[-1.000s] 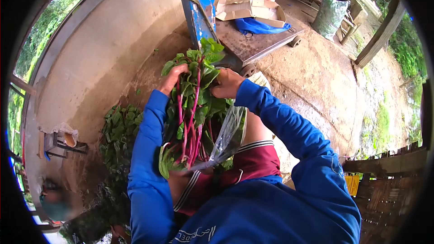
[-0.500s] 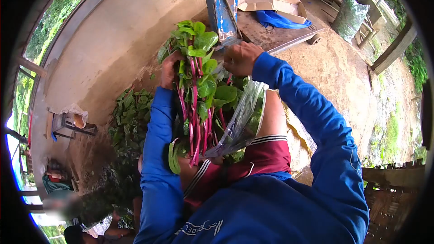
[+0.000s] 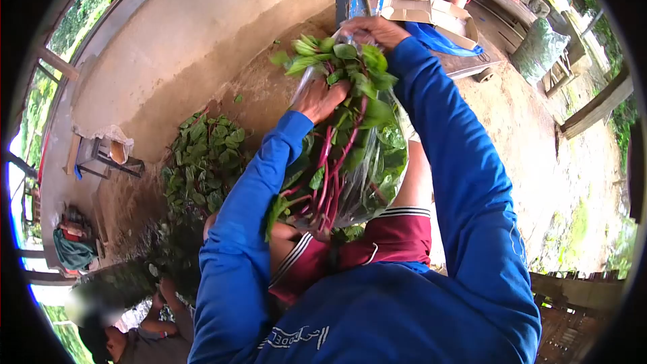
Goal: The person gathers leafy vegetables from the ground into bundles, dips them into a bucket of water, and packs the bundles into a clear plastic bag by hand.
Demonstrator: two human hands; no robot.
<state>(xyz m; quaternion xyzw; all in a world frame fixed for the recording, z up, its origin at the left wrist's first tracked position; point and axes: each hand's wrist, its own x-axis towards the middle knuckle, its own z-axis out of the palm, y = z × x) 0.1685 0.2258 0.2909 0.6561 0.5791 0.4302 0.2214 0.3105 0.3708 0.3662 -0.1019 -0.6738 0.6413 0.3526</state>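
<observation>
Left hand (image 3: 319,100): clasped on the leafy part of the greens (image 3: 324,155), red stems trailing back toward us, apparently so that we hold the bunch together. Right hand (image 3: 376,29): closed on the upper edge of the clear bag (image 3: 385,162), just beyond the left, seemingly to raise its mouth around the leaves. Pile (image 3: 205,158): on the ground, left of our left hand.
</observation>
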